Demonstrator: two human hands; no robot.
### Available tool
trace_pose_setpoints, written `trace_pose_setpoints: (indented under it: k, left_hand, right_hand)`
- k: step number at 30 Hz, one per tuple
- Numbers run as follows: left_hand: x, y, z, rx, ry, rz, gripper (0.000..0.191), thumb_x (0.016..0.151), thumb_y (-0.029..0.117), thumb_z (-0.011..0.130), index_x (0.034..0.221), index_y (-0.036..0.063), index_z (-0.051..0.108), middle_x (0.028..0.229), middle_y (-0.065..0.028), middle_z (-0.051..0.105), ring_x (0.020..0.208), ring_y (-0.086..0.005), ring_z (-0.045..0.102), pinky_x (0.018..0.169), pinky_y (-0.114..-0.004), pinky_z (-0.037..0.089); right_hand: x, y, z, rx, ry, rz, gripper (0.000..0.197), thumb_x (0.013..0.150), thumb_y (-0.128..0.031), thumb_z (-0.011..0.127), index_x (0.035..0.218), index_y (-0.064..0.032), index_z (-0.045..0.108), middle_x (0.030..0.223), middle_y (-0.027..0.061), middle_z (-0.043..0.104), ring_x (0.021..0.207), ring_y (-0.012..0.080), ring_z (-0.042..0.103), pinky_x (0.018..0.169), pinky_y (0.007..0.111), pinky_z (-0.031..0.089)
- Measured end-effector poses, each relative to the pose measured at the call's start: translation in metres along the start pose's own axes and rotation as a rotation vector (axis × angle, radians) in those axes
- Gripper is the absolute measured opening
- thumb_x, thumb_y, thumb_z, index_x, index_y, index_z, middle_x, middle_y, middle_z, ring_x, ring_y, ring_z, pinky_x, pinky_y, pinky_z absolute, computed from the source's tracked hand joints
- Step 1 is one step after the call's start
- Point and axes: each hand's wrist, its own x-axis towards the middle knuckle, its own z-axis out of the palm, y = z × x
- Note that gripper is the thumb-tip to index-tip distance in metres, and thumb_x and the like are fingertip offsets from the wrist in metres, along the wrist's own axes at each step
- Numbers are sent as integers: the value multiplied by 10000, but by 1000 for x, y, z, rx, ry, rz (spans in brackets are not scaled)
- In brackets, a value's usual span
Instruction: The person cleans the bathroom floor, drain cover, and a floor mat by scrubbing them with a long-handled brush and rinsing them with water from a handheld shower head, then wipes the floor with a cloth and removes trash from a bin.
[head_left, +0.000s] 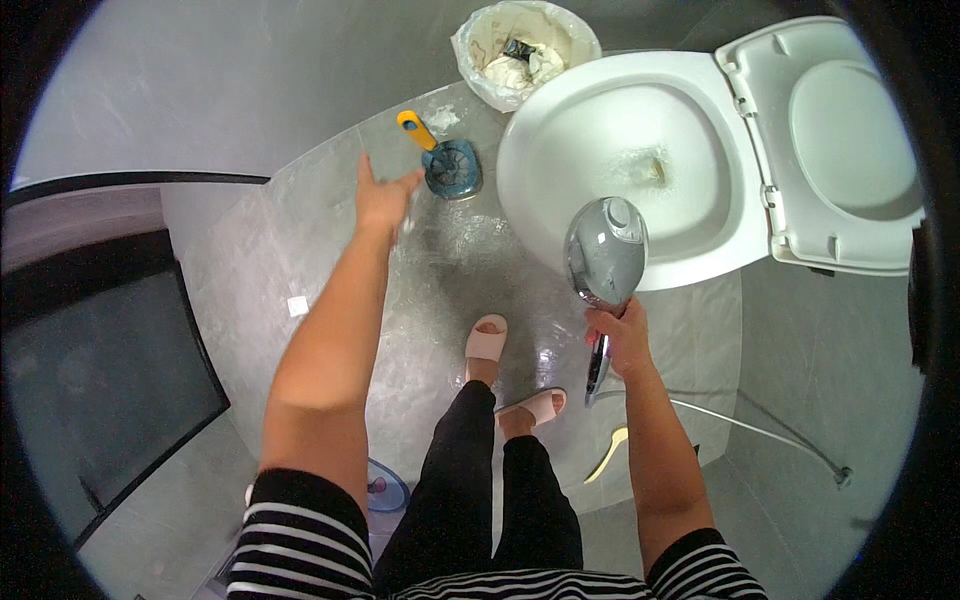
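Observation:
My right hand (626, 337) grips the handle of a chrome hand shower (607, 251), whose head overlaps the near rim of a white toilet bowl (532, 157). Its spray side faces away from me. Water in the bowl looks disturbed, and a small brownish bit (658, 171) shows in it. My left hand (386, 199) is stretched out over the floor with its fingers apart, holding nothing. Close to its fingertips stands a dark blue, squarish container (454, 171) with a yellow-orange handle (416, 130) sticking out; I cannot tell whether they touch.
A lined waste bin (472, 56) holds crumpled paper beside the toilet. The toilet lid (855, 142) is raised. A metal hose (742, 424) runs to the right wall. A pale yellow handle (609, 455) lies on the wet floor (427, 300). A blue basin (390, 487) is partly hidden by my leg.

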Motion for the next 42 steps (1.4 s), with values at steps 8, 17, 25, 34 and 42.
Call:
trace_pose_setpoints:
  k: [8,17,25,34,42]
  left_hand:
    - [44,34,17,251,-136,103,480,616,241,644,1039,64,499,693,-71,546,578,-138,483,514,-262,402]
    - [10,8,-19,357,-200,270,352,651,219,639,952,59,552,722,-92,572,624,-149,524,568,-249,414]
    - [-20,-12,-46,469,-162,377,332,663,279,594,929,85,559,872,-124,556,734,-239,558,632,-310,431]
    - [-27,-50,-59,301,0,283,297,667,197,612,914,40,561,845,-132,560,749,-242,554,655,-292,427]
    - [-20,-56,-59,235,-48,268,289,673,187,616,907,27,561,837,-130,563,744,-238,557,635,-280,431]
  right_hand:
    - [12,-30,52,-53,-67,-21,251,624,-47,579,817,40,443,639,75,516,498,101,479,426,224,383]
    - [67,-51,134,-262,-16,-129,247,612,-133,588,747,15,444,547,47,462,421,123,437,394,245,350]
    - [75,-47,147,-223,-99,-57,235,648,-131,584,783,25,472,592,61,479,417,125,437,390,247,345]
    - [135,-36,221,-808,-190,-351,569,605,-318,649,939,67,397,871,228,508,835,314,518,708,359,396]
    - [183,-45,242,-980,-209,-322,563,608,-236,649,999,58,369,960,230,489,914,349,474,780,365,375]
